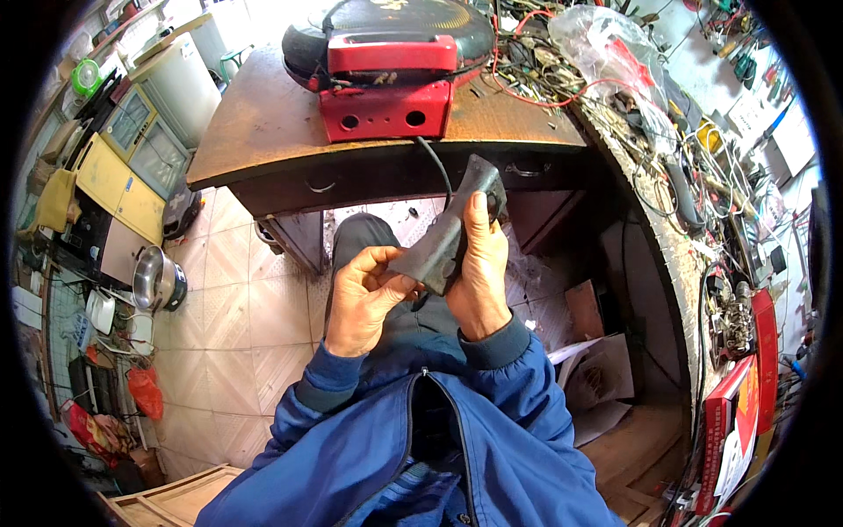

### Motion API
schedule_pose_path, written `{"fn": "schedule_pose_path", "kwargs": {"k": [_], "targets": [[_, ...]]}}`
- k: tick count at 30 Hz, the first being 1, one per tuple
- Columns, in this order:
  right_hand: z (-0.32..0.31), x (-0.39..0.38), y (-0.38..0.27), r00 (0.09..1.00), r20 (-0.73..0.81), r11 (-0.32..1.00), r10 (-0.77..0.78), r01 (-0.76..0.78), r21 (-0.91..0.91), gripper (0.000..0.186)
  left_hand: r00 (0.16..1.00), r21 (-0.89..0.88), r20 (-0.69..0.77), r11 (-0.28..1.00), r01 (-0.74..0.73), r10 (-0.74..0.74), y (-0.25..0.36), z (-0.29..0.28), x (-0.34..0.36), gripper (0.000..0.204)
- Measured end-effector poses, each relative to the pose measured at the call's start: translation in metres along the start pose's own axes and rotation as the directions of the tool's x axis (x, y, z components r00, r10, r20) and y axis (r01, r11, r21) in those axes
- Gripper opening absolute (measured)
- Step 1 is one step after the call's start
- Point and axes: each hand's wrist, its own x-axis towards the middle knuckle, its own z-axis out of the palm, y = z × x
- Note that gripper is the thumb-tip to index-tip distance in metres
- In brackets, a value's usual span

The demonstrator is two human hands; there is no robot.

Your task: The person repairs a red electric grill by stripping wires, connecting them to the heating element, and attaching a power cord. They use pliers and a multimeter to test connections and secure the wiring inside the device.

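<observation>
Above my lap I hold a dark grey, angular cover piece [437, 243], flared at both ends and smudged on its surface. My right hand [480, 277] is wrapped round its right side, thumb lying on the upper face. At the lower left corner my left hand [364, 294] pinches the edge between thumb and fingers; the fingertips are partly hidden. Beyond my hands, a round electric griddle [391, 57] with a dark lid and a red handle stands on the desk [255, 119]. A black cord [435, 167] runs down from it past the desk's front edge.
A workbench [606, 132] on the right is heaped with wires, tools and a clear plastic bag [606, 44]. Cardboard [601, 369] lies under it. To the left, a steel pot [155, 277] sits on the tiled floor [219, 325] near a yellow-and-grey cabinet [123, 189].
</observation>
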Motion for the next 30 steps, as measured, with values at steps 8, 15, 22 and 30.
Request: {"fn": "schedule_pose_path", "kwargs": {"k": [8, 15, 22, 30], "targets": [[-0.011, -0.004, 0.016, 1.0, 0.018, 1.0, 0.018, -0.018, 0.022, 0.045, 1.0, -0.037, -0.007, 0.999, 0.029, -0.029, -0.011, -0.002, 0.001, 0.037], [-0.006, -0.007, 0.022, 0.999, -0.01, 0.999, -0.041, 0.041, 0.01, 0.041, 0.986, -0.235, 0.131, 0.963, 0.134, -0.106, -0.008, -0.018, -0.002, 0.036], [-0.003, -0.008, 0.022, 0.998, -0.047, 0.999, -0.033, 0.034, 0.021, 0.041, 0.982, -0.289, 0.156, 0.945, 0.153, -0.111, -0.017, -0.026, -0.001, 0.041], [-0.006, -0.008, 0.022, 1.0, -0.029, 1.0, -0.004, 0.005, 0.017, 0.041, 0.989, -0.267, 0.091, 0.954, 0.136, -0.115, -0.026, -0.02, -0.004, 0.039]]}}
